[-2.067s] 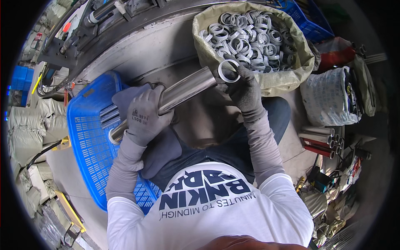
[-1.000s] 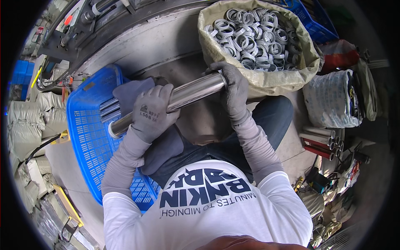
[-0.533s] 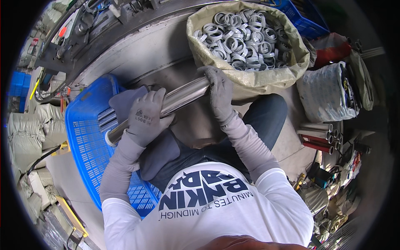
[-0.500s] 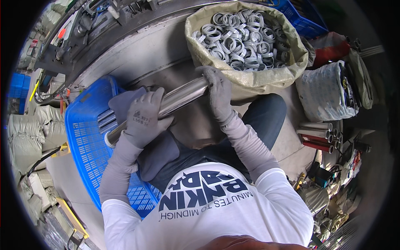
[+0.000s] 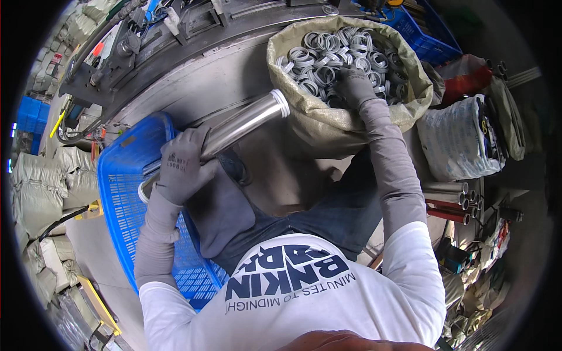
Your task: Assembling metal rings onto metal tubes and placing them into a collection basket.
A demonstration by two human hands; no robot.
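My gloved left hand [image 5: 186,164] is wrapped round a shiny metal tube [image 5: 246,124], which slants up to the right over my lap. A pale ring [image 5: 281,103] sits on the tube's upper end, and a whitish rim shows at its lower end. My gloved right hand [image 5: 355,88] reaches into a woven sack [image 5: 328,131] full of grey-white rings [image 5: 324,75]. Its fingers are down among the rings and hidden, so whether it grips one cannot be seen.
A blue plastic crate [image 5: 120,193] with metal tubes inside stands at my left. Along the back runs a dark metal machine bench [image 5: 193,35]. A white bag [image 5: 453,137] and stacked tubes [image 5: 445,196] lie to the right. Another blue crate [image 5: 424,38] stands behind the sack.
My right hand has left the tube's upper end and moved right into the sack. The ring on that end is now uncovered. My left hand still holds the tube, shifted slightly left.
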